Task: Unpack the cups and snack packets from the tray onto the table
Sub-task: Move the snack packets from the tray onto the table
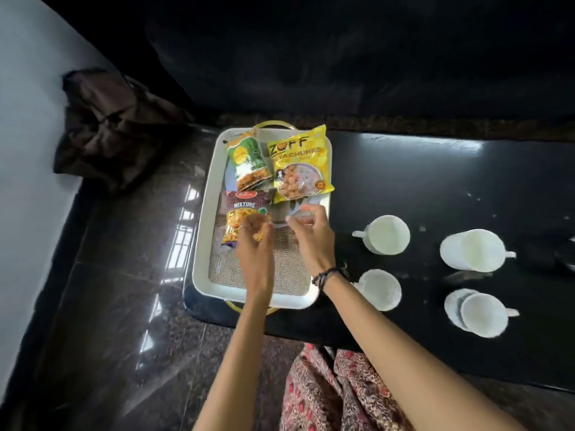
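Note:
A white tray [203, 244] with gold handles sits on the left end of the black table [420, 181]. It holds three snack packets: a yellow soya chunks packet [298, 163], a green packet [247, 161] and a maroon mixture packet [242, 213]. My left hand [253, 241] hovers over the lower end of the mixture packet, fingers curled and blurred. My right hand [311, 234] is over the tray's middle, fingers spread, holding nothing. Several white cups stand on the table to the right [385, 234] [473, 250] [378, 289] [482, 314].
A dark brown bag [109, 126] lies on the glossy floor at the left near a white wall. A dark sofa [342, 57] runs behind the table. My patterned clothing [326, 393] shows at the bottom, close to the table's front edge.

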The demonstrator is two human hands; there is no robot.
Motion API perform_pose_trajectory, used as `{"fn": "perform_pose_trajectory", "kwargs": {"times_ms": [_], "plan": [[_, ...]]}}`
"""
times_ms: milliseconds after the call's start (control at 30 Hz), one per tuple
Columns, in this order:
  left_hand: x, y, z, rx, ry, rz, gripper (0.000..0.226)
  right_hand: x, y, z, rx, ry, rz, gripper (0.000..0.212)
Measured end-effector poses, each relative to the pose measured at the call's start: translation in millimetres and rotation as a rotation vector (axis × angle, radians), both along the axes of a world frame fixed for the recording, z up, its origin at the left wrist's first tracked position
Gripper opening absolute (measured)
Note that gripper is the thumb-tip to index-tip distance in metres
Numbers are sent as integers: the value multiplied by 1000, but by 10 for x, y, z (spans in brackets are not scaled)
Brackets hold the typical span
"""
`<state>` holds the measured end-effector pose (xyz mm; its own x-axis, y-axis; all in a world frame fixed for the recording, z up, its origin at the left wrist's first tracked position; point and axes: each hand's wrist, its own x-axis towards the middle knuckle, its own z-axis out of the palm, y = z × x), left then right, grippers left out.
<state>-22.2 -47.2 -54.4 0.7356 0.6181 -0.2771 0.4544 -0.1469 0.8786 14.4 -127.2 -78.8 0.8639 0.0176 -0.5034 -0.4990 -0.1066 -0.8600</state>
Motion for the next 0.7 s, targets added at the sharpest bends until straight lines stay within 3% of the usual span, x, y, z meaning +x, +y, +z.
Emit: {"fn": "perform_pose_trajectory", "kwargs": {"times_ms": [167, 300, 400, 533, 700], "plan": [[153, 608, -344, 147, 183, 0, 14, 144, 330, -245, -112, 88, 144, 45], [266, 762, -486, 78, 295, -88, 51, 238, 465, -340, -142, 140, 214, 45], [334, 760, -492, -34, 296, -49, 54, 306, 502, -355, -163, 188, 300, 53], [311, 585, -400, -234, 191, 21, 60, 374, 340, -237, -127, 186, 258, 69], [314, 132, 55, -271, -15, -50, 47, 379, -271, 131, -7, 170, 227, 39]]}}
